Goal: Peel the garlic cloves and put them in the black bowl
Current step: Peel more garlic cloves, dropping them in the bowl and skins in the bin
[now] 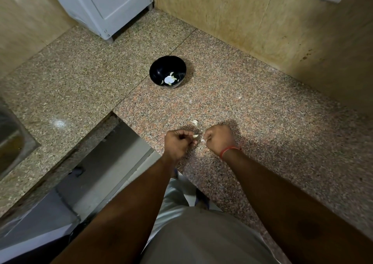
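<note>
Head view shows the left hand [177, 142] pinching a garlic clove [195, 136] and the right hand [219, 140] curled on a skin scrap [202, 140], near the worktop [262, 122] edge; strip skin fully before reaching far to the black bowl [168, 71].

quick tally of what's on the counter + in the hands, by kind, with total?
Glossy round black bowl: 1
Pale garlic clove pinched in the left hand, clove at: 1
Whitish garlic piece lying on the speckled granite counter, piece at: 1
Peeled pale cloves inside the bowl: several, too small to count
Total, not counting the bowl's contents: 3
</note>
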A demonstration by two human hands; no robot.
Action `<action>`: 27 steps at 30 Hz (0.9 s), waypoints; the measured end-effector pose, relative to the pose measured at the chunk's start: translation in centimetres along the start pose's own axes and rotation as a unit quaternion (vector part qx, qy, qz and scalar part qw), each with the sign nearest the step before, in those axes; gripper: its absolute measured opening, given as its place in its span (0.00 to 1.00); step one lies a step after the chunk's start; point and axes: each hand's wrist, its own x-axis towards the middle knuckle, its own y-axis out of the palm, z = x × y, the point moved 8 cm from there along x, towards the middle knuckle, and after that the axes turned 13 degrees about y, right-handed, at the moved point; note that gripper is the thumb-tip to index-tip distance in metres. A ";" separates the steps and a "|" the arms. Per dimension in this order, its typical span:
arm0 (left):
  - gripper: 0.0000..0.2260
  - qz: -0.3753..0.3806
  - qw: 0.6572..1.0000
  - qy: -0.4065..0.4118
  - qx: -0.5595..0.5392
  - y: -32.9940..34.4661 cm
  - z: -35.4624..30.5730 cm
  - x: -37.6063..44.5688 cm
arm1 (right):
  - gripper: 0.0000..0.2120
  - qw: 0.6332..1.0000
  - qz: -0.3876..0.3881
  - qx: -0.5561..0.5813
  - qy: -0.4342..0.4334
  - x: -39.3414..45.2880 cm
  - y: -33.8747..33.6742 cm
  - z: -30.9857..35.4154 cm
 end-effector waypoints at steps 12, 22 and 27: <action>0.05 0.009 1.000 0.013 -0.004 0.3 -0.5 0.0 | 0.07 0.963 0.046 0.250 0.087 0.5 0.3 -0.4; 0.05 -0.070 0.989 -0.104 -0.075 0.5 1.0 -0.1 | 0.07 0.953 0.053 0.288 0.077 0.1 1.2 -0.9; 0.05 -0.052 0.992 -0.110 -0.043 0.2 1.3 -0.1 | 0.07 0.945 0.055 0.310 0.092 0.3 1.3 -1.6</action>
